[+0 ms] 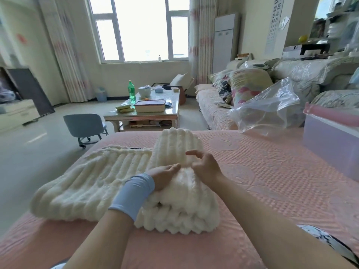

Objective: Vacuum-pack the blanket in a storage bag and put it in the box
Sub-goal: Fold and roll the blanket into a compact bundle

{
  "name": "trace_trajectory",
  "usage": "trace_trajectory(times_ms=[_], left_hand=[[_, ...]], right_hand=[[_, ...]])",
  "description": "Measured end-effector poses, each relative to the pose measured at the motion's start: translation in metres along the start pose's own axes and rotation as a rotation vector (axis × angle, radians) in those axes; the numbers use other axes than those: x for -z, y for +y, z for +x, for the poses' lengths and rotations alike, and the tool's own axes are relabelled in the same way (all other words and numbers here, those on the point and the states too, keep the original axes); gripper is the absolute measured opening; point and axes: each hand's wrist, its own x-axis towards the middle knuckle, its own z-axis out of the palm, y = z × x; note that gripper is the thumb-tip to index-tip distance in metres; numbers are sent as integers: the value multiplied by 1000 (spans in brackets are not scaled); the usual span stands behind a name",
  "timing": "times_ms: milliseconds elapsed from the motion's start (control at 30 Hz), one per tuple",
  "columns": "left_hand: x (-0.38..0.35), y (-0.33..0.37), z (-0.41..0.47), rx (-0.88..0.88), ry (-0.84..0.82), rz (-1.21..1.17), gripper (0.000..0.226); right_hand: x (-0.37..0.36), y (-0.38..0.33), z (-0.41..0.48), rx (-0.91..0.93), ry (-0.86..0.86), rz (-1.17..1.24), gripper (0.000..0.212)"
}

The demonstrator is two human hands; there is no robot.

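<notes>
While pink cover (272, 171) spreads wide, white blanket (87, 183) lies on it, half rolled at centre. Box (330, 144) at right edge, clear bag (272, 111) just beside. Left hand (165, 177) flat on roll; right hand (206, 167) loosely curled, gripping nothing.

Head-height view, forward and down

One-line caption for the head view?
Left hand presses a part-folded blanket on the sofa, right hand over it; bag and box nearby.
</notes>
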Motion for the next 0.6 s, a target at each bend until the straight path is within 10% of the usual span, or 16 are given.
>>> trace_trajectory(times_ms=[100, 267, 467, 600], left_hand=[[1, -1, 4, 182, 77, 336, 62], [-6, -6, 19, 104, 277, 463, 57], [-23, -20, 34, 145, 169, 341, 80], [-25, -8, 37, 117, 130, 347, 75]], right_hand=[[-12, 12, -3, -10, -305, -205, 44], [-11, 22, 7, -61, -13, -283, 40], [-13, 68, 15, -440, -160, 276, 122], [-3, 61, 13, -368, -23, 313, 92]])
